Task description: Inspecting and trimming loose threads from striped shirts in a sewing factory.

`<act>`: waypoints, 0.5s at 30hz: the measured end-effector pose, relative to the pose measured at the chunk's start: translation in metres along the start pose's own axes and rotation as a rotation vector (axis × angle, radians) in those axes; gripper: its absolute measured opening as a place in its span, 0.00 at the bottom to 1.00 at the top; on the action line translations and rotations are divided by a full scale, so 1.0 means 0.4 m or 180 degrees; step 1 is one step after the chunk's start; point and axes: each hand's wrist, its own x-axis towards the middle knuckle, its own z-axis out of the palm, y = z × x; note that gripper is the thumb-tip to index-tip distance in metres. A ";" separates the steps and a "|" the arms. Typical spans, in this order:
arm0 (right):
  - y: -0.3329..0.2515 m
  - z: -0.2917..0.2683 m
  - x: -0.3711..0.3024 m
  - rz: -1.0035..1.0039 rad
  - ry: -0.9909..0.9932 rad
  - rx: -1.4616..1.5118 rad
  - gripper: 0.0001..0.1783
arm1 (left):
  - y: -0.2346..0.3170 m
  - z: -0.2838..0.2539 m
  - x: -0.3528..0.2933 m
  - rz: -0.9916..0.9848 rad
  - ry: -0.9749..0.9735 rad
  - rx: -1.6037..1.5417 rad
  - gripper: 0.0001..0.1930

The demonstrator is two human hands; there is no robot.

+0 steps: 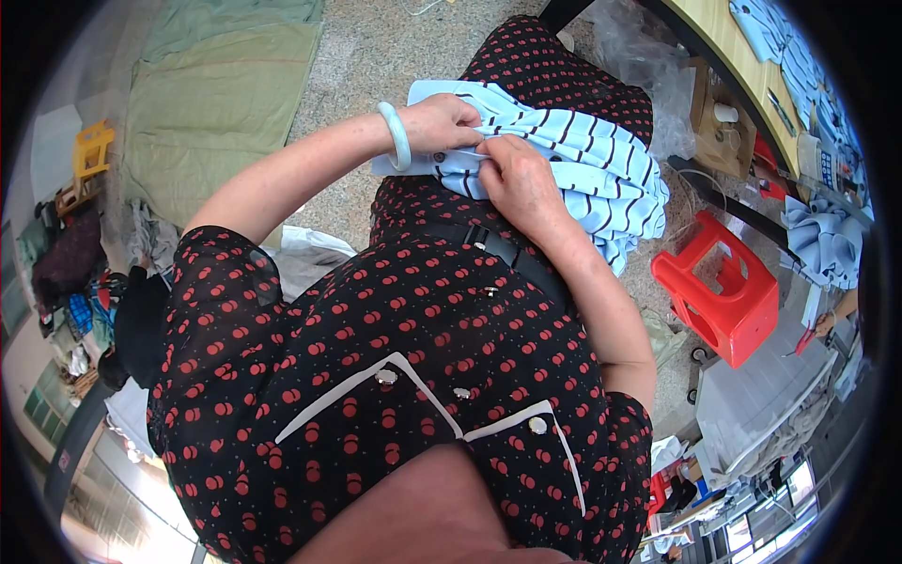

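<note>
A light-blue shirt with dark stripes (pixel 601 155) lies bunched across my lap and knees. My left hand (pixel 437 126), with a pale bangle (pixel 396 136) at its wrist, is closed on the shirt's edge. Close beside it, my right hand (pixel 522 179) pinches the same cloth, its fingertips nearly meeting the left ones. A small dark button (pixel 439 157) shows on the cloth just below my left hand. Anything small between the fingertips is hidden.
A red plastic stool (pixel 722 287) stands on the floor to my right. At the upper right is a wooden table (pixel 728 42) with more striped cloth (pixel 799 70) on it. Green cloth (pixel 221 122) covers the floor at left, near a yellow stool (pixel 94 148).
</note>
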 end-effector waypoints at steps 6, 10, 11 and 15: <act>-0.012 -0.003 0.004 0.0270 0.0345 0.0111 0.06 | 0.027 0.009 -0.012 -0.0802 -0.0015 -0.1151 0.12; -0.013 -0.006 0.004 0.0346 0.0375 -0.0112 0.06 | 0.037 0.007 -0.018 -0.1005 -0.0051 -0.1536 0.12; -0.012 -0.007 0.004 0.0290 0.0426 -0.0195 0.07 | 0.037 0.007 -0.019 -0.1025 -0.0028 -0.1678 0.12; -0.005 -0.001 0.001 0.0089 0.0476 -0.0449 0.08 | 0.025 0.009 -0.017 -0.0965 -0.0007 -0.1823 0.12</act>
